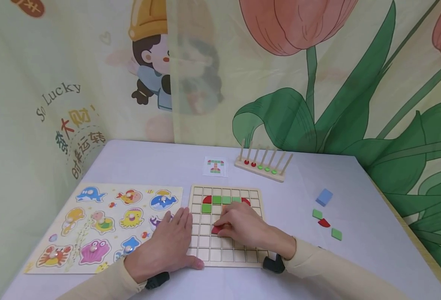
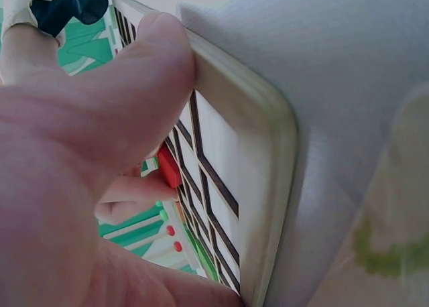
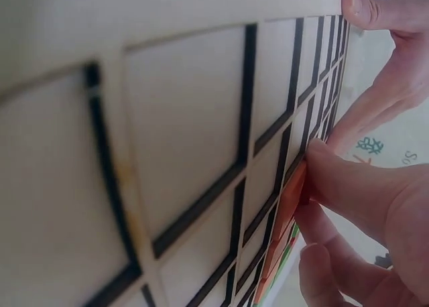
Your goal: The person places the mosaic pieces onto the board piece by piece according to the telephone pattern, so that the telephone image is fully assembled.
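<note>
A wooden grid board lies in front of me. My right hand is over its middle, pinching a red rounded tile between thumb and fingers at one of the cells. In the left wrist view the red tile shows right at the grid. Several green square tiles form a row near the top, with a red corner tile at the left end and another red tile at the right. Orange tiles run beside my right fingertips. My left hand rests at the board's left edge, fingers straight.
An animal knob puzzle lies at left. Behind the grid are a pattern card and a peg stand with red and green beads. At right lie a blue block, green tiles and a red tile.
</note>
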Tool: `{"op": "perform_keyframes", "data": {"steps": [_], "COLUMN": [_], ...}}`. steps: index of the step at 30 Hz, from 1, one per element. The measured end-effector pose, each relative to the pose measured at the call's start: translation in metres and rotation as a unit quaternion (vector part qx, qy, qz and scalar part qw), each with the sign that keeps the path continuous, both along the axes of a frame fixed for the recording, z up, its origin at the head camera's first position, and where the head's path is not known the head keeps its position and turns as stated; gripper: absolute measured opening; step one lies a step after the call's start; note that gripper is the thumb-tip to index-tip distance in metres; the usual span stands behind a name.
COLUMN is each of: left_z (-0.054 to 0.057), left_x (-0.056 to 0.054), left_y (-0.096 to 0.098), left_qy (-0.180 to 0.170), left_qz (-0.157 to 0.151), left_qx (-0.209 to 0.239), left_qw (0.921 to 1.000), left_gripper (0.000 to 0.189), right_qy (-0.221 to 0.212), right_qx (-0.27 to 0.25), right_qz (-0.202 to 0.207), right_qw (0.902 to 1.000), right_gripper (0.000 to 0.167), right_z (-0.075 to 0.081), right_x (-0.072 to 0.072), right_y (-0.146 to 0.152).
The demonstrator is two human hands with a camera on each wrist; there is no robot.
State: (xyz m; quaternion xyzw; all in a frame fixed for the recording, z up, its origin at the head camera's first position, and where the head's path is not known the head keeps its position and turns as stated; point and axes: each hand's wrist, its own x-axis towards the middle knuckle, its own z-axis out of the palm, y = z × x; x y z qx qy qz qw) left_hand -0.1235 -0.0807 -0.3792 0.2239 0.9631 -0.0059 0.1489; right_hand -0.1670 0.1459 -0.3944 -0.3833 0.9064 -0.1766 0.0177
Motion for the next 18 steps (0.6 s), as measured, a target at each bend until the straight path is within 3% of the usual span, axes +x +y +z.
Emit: {"op": "perform_keyframes", "data": {"steps": [18], "left_z": [-0.0003], "left_x": [0.0005], "left_y": [0.0001], "left_qy": [-0.002], "left_qz": [0.001], "left_qx": [0.003], "left_qw": [1.0000], "left_gripper": [0.122], "right_qy": [-0.062], "right_qx": [-0.003], "right_qz": [-0.007], "right_qw": [0.9980], "right_gripper": [0.026], "right_z": [0.0025], "right_x": [-0.0028], "right_y": [-0.0023]}}
